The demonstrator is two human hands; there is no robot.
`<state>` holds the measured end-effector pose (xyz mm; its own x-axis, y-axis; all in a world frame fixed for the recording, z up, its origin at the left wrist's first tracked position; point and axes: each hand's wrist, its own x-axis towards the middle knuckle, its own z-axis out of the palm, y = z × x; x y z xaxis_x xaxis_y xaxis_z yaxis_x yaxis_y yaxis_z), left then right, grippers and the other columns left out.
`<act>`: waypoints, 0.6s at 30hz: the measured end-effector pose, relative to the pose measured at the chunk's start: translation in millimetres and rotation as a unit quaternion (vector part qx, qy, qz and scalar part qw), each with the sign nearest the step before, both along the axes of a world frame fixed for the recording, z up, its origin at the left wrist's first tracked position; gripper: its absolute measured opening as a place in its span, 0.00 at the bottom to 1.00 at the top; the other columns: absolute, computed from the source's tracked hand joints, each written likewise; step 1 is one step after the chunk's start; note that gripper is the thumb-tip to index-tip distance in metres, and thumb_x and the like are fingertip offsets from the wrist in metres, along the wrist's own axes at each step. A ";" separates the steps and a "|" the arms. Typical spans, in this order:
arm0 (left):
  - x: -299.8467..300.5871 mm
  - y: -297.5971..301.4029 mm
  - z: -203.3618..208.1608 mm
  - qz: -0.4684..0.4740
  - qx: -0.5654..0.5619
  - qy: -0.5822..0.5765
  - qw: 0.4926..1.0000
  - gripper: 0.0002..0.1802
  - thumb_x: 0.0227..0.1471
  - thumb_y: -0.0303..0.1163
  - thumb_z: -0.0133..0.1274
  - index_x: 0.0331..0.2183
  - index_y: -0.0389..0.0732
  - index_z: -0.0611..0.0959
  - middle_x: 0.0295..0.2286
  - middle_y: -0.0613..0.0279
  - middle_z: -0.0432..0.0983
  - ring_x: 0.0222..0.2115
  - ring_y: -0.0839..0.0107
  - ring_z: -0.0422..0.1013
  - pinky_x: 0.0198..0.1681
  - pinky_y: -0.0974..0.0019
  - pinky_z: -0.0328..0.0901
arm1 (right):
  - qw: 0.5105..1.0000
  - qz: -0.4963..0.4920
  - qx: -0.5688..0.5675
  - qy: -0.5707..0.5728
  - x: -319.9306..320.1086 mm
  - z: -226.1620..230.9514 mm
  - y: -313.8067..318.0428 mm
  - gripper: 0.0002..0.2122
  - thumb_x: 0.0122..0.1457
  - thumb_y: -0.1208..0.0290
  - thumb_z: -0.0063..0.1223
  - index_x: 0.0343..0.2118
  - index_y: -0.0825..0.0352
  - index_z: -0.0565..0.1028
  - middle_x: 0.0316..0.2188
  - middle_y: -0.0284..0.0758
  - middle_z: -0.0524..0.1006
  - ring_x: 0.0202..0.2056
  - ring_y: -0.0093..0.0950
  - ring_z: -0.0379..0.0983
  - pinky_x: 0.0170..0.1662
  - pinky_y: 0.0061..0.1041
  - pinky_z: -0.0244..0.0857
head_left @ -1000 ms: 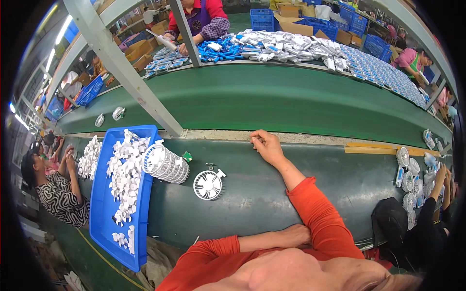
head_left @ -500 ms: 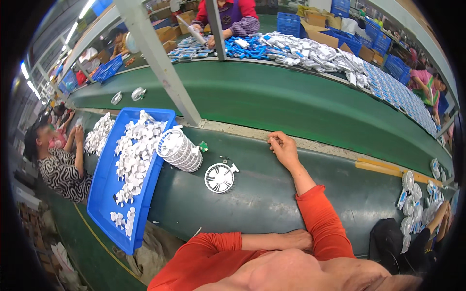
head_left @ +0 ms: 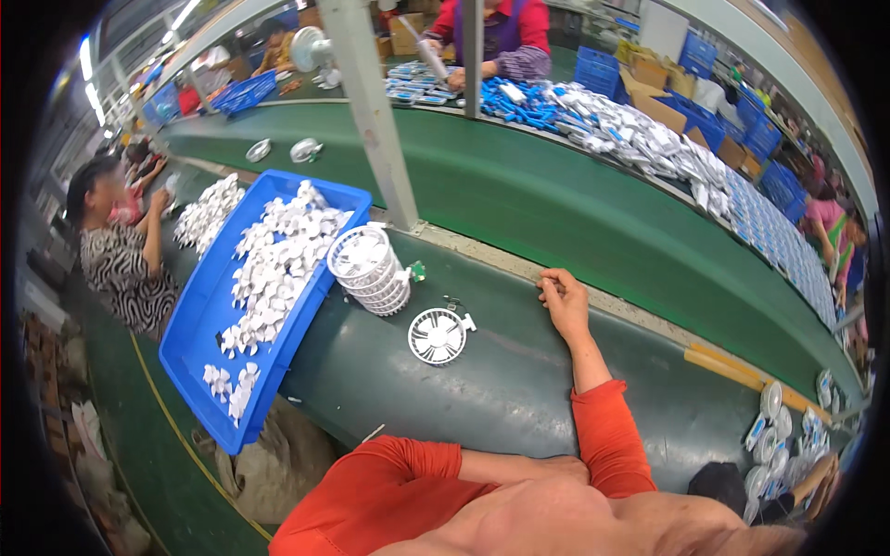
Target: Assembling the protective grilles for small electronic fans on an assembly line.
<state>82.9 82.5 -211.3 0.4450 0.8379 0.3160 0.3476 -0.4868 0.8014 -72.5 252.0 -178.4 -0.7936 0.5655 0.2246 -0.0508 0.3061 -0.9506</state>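
Observation:
My right hand [head_left: 565,301] rests at the far edge of the dark green work surface [head_left: 501,389]. Its fingers are loosely bent and apart, with nothing in them. My left forearm lies across my body, and my left hand [head_left: 567,469] is tucked at my right elbow, its fingers hidden. To the left of my right hand, a round white fan housing [head_left: 438,336] with blades inside lies on the surface, touched by neither hand. Beyond it stands a leaning stack of white fan grilles [head_left: 371,271], with a small green piece [head_left: 417,271] beside it.
A blue tray [head_left: 311,338] of white fan blades sits at the left. A green conveyor belt [head_left: 519,213] runs behind a metal post [head_left: 371,120]. Wooden strips [head_left: 728,368] and assembled fans [head_left: 765,445] are at the right. Co-workers [head_left: 120,250] sit left and across.
The view has swung, so the tray and stack appear further right and a little higher. My hands keep nearly the same pose, and the fan housing stays on the surface.

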 end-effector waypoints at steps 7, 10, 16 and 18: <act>14.7 2.4 -14.8 0.007 0.071 0.033 0.997 0.15 0.37 0.37 0.55 0.13 0.35 0.76 0.14 0.47 0.69 0.18 0.48 0.68 0.19 0.50 0.60 | 1.000 -0.005 -0.007 -0.004 4.7 -3.1 2.7 0.06 0.60 0.74 0.49 0.38 0.65 0.74 0.27 0.30 0.77 0.25 0.17 0.72 0.26 0.15 0.66; 14.2 3.6 -9.3 -0.012 0.082 0.034 0.996 0.15 0.36 0.38 0.55 0.12 0.36 0.75 0.13 0.47 0.68 0.18 0.48 0.68 0.19 0.49 0.58 | 1.000 0.002 -0.005 0.009 7.1 -2.5 4.8 0.05 0.60 0.74 0.49 0.38 0.66 0.74 0.28 0.30 0.77 0.25 0.16 0.71 0.26 0.15 0.65; 15.1 4.3 -10.3 0.003 0.089 0.020 0.996 0.14 0.37 0.38 0.55 0.14 0.36 0.77 0.14 0.47 0.70 0.19 0.49 0.68 0.20 0.49 0.58 | 1.000 0.005 0.002 0.003 4.4 -0.1 2.6 0.05 0.60 0.75 0.49 0.38 0.67 0.74 0.28 0.30 0.77 0.25 0.15 0.71 0.27 0.15 0.65; 10.3 3.2 -2.8 -0.004 0.084 0.019 0.996 0.14 0.37 0.38 0.55 0.15 0.37 0.77 0.15 0.47 0.70 0.19 0.49 0.68 0.20 0.50 0.59 | 1.000 0.004 0.008 0.001 4.8 2.2 2.1 0.05 0.60 0.75 0.49 0.38 0.67 0.74 0.28 0.30 0.77 0.25 0.15 0.71 0.27 0.15 0.65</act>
<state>93.2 85.8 -214.0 0.4661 0.7712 0.4335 0.3722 -0.6155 0.6947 -67.8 254.1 -176.2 -0.7974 0.5562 0.2341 -0.0543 0.3201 -0.9458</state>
